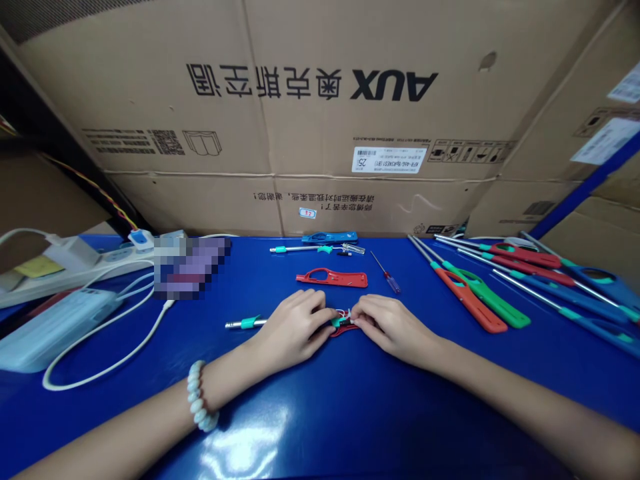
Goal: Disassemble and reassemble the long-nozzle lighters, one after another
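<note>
My left hand is closed around an opened red long-nose lighter. Out of its left side runs the lighter's metal tube with a teal collar. Thumb and fingers of my right hand pinch the other end, where white wires, a teal trigger and a dark part show. The fingers hide much of it. Just beyond lies a loose red shell half. Behind that are a second metal tube with teal parts, a blue shell and a clear piece. A small screwdriver lies right of them.
Several long lighters, including an orange one and a green one, lie at the right. On the left are a power strip, a pale blue box and a looping white cable. A large carton walls the back.
</note>
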Demonstrator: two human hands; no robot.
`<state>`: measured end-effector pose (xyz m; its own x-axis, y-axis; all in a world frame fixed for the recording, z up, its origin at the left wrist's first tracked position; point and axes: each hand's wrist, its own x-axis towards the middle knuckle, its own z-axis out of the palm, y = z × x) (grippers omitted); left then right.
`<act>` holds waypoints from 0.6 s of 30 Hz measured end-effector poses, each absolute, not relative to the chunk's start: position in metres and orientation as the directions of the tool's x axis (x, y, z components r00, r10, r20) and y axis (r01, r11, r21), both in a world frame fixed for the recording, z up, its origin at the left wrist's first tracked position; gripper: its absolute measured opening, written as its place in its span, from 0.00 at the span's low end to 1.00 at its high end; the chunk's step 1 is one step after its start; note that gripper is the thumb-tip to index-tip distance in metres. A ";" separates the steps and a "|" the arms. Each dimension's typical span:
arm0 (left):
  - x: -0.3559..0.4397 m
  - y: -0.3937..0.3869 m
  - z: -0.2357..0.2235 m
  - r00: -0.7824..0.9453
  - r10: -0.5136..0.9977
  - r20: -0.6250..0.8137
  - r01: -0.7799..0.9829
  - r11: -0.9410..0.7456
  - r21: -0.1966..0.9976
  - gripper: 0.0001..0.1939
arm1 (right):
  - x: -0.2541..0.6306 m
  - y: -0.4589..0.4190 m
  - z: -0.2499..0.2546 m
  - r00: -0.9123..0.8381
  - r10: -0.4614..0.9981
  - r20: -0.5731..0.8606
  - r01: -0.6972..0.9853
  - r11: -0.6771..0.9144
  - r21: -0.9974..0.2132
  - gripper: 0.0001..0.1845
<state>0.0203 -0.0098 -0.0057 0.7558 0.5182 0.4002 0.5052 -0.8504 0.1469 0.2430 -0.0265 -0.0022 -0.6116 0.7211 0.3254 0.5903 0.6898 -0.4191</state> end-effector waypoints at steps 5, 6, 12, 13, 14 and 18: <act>0.020 -0.009 -0.004 0.756 0.520 0.398 0.494 -0.852 0.174 0.11 | 0.244 -0.024 -0.001 -0.595 0.741 0.311 0.573 0.662 -0.482 0.07; 0.020 -0.009 -0.003 0.756 0.521 0.396 0.493 -0.851 0.178 0.12 | 0.245 -0.024 0.000 -0.592 0.746 0.305 0.567 0.654 -0.501 0.07; 0.020 -0.008 -0.003 0.758 0.519 0.394 0.495 -0.852 0.170 0.12 | 0.246 -0.021 0.002 -0.591 0.770 0.241 0.540 0.600 -0.591 0.07; 0.020 -0.008 -0.003 0.759 0.517 0.395 0.494 -0.853 0.168 0.12 | 0.246 -0.020 0.002 -0.592 0.770 0.238 0.535 0.596 -0.599 0.07; 0.020 -0.008 -0.003 0.759 0.516 0.397 0.494 -0.854 0.165 0.12 | 0.246 -0.020 0.002 -0.591 0.770 0.238 0.529 0.594 -0.606 0.07; 0.020 -0.008 -0.004 0.758 0.511 0.404 0.492 -0.856 0.160 0.12 | 0.245 -0.020 0.002 -0.582 0.778 0.237 0.515 0.577 -0.634 0.06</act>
<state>0.0203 -0.0076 -0.0036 0.7584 0.5113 0.4043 0.4918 -0.8559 0.1599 0.2454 -0.0201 0.0022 -0.5816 0.7783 0.2367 0.5149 0.5775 -0.6336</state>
